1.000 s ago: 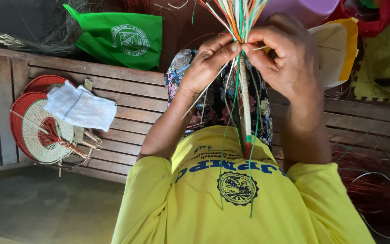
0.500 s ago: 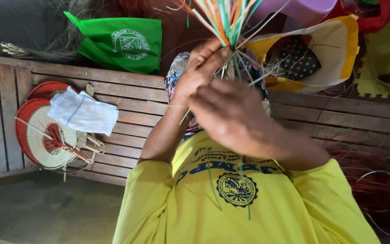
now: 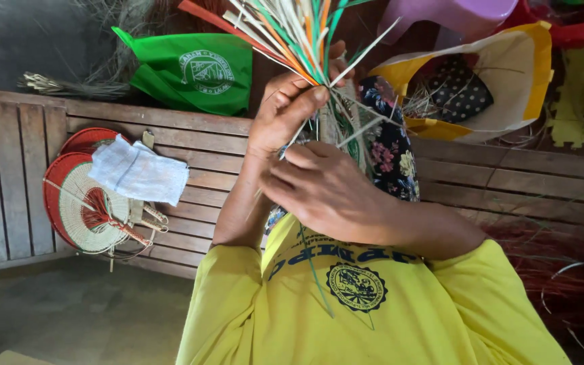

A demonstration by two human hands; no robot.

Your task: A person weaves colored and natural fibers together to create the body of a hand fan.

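I hold a bundle of thin coloured strips (image 3: 292, 34), pale, green and orange, that fans out toward the top of the view. My left hand (image 3: 282, 115) pinches the bundle where the strips come together. My right hand (image 3: 322, 192) lies just below it, back toward the camera, with fingers curled around the lower stem of the bundle, which it hides. A loose green strand (image 3: 315, 270) hangs down over my yellow shirt. A floral cloth (image 3: 390, 149) shows behind the hands.
On the slatted wooden bench (image 3: 8, 169) at left lie round woven fans (image 3: 79, 203) under a white cloth (image 3: 140, 172). A green bag (image 3: 197, 71) sits behind. A yellow-and-white bag (image 3: 515, 74) with a dotted cloth stands at right, with red fibres (image 3: 562, 270) below.
My right hand left the pinch at the top of the strips and dropped below my left hand, over the stem. The bundle tilted to the left.
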